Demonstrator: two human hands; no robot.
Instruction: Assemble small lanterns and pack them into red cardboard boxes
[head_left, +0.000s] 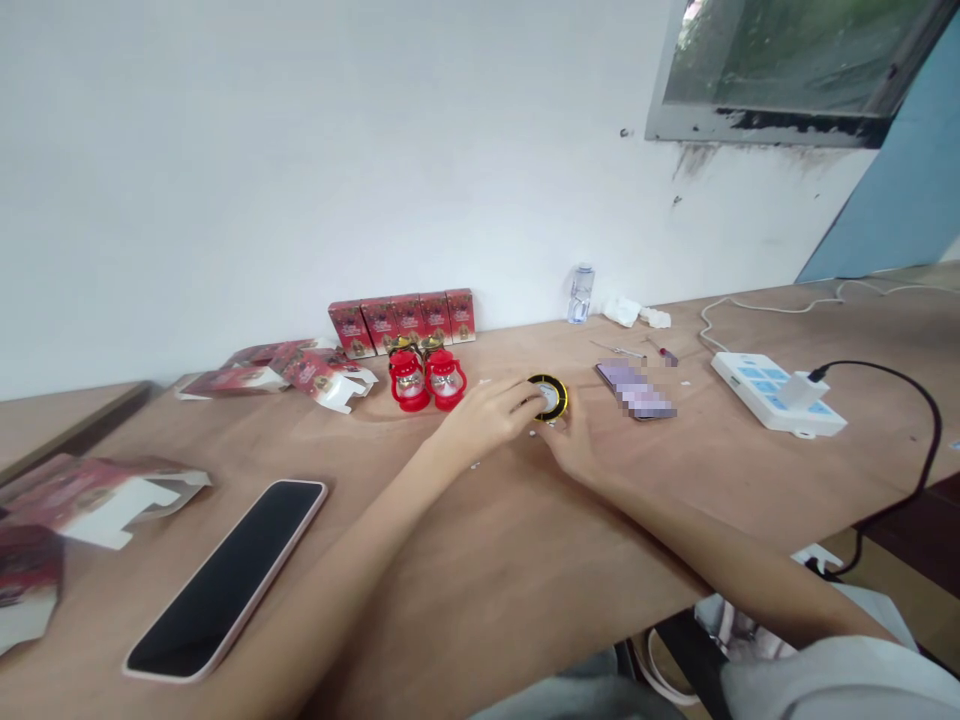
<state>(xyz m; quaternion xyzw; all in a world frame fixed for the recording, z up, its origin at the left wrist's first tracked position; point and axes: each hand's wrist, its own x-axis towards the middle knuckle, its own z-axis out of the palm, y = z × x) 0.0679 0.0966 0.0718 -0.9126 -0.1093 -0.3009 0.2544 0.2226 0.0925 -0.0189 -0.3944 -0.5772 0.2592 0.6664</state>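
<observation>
Both hands meet at a small round black disc (556, 397) with a yellow rim and a pale centre; I cannot tell its exact kind. My left hand (495, 412) reaches from the left, its bent fingers gripping the disc's left side and lying over the centre. My right hand (571, 440) holds the disc from the near right edge, with part of its fingers hidden. Two red toy lanterns (428, 380) stand upright left of my left hand, with gold-topped dark lanterns (433, 344) partly hidden behind them. Tiny white scraps lie near my hands.
Several red printed boxes (407, 318) stand against the wall. Flattened cartons (112, 495) and a pink-edged phone (229, 580) lie left. A second phone (634, 388), a screwdriver (663, 352), a clear bottle (580, 293) and a white power strip (780, 395) with a black cable are right.
</observation>
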